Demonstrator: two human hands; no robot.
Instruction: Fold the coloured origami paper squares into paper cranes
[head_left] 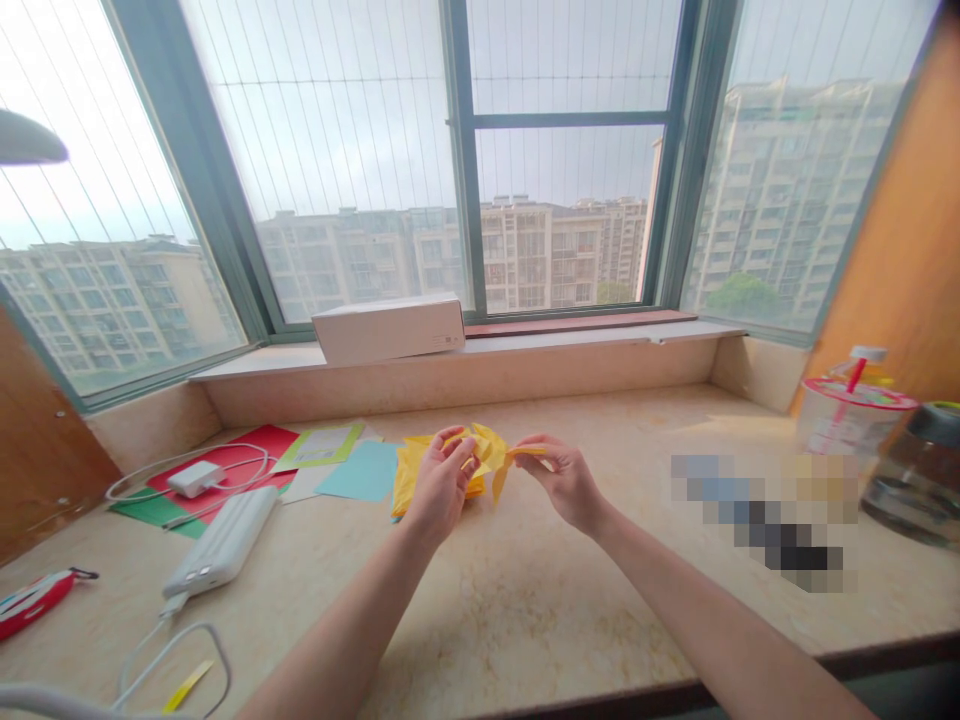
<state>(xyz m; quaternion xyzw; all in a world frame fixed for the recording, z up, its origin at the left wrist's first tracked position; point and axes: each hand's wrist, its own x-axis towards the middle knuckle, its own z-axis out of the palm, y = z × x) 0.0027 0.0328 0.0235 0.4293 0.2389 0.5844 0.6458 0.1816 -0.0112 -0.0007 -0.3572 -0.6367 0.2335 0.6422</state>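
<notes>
A folded piece of yellow paper (491, 452) is held between both hands just above the marble counter (525, 600). My left hand (441, 485) pinches its left side with fingers closed. My right hand (564, 478) pinches its right tip between thumb and fingers. Under them lies a stack of yellow-orange sheets (406, 478) flat on the counter.
Coloured sheets lie at the left: light blue (360, 470), green (319, 447), red (247, 450). A white charger with cable (195, 478), a white power bank (223, 540) and a red object (34, 598) are nearby. A white box (388, 327) sits on the sill; cup (851, 410) and glass jar (919, 475) at right.
</notes>
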